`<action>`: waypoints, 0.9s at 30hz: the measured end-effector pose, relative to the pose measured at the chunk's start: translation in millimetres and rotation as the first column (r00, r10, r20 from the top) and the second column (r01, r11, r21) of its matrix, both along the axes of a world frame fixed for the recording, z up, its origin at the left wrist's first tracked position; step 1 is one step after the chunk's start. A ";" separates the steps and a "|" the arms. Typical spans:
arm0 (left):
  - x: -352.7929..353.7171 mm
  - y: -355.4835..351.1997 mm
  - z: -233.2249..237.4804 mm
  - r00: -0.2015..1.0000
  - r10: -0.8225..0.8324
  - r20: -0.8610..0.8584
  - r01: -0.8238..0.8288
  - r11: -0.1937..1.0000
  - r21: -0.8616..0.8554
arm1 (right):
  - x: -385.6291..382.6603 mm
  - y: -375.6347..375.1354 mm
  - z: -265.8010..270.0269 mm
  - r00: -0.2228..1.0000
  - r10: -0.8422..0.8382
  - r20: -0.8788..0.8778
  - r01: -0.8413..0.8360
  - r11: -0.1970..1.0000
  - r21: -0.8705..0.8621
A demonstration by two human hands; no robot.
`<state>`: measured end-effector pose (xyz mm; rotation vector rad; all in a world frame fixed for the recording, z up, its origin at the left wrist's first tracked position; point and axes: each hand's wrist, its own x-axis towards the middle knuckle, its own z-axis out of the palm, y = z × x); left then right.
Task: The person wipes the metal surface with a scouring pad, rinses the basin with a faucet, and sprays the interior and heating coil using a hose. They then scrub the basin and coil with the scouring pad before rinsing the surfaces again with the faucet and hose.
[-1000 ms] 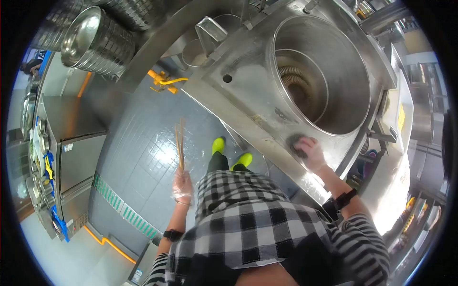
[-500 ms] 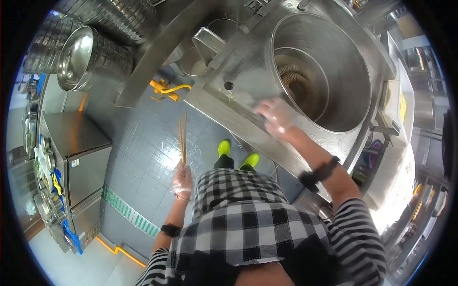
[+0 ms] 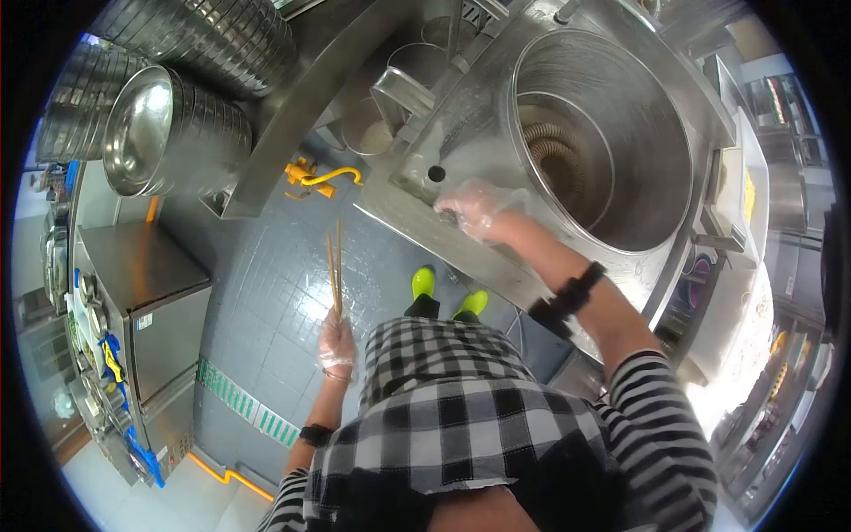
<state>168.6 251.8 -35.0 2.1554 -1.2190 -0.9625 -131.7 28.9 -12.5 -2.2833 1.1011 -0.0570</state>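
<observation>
My left hand (image 3: 335,341), in a clear plastic glove, is closed around a pair of long wooden chopsticks (image 3: 334,266) that point away from me over the floor. My right hand (image 3: 474,210), gloved the same way, is at the steel counter top (image 3: 417,202) beside a large round steel pot (image 3: 612,133). Its fingers are curled down together near the counter's front edge, close to a small dark hole (image 3: 436,174). A small dark patch shows at the fingertips; what it is cannot be made out. Inside the pot lies a coiled ribbed tube (image 3: 554,151).
Stacked steel bowls (image 3: 142,133) stand at the upper left. Below them is a steel cabinet (image 3: 168,310) with items on top. A yellow pipe valve (image 3: 310,177) sticks out low near the counter. A steel-handled container (image 3: 403,93) sits behind. Grey tiled floor (image 3: 266,275) lies between.
My right hand has moved left along the counter, away from the pot and closer to the small hole. My left hand keeps hold of the chopsticks. The view has shifted slightly.
</observation>
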 end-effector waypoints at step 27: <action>-37.0 -111.0 30.5 0.895 -0.429 0.121 0.420 0.903 0.090 | -77.2 79.4 36.4 0.864 -0.480 0.152 0.503 0.815 -0.287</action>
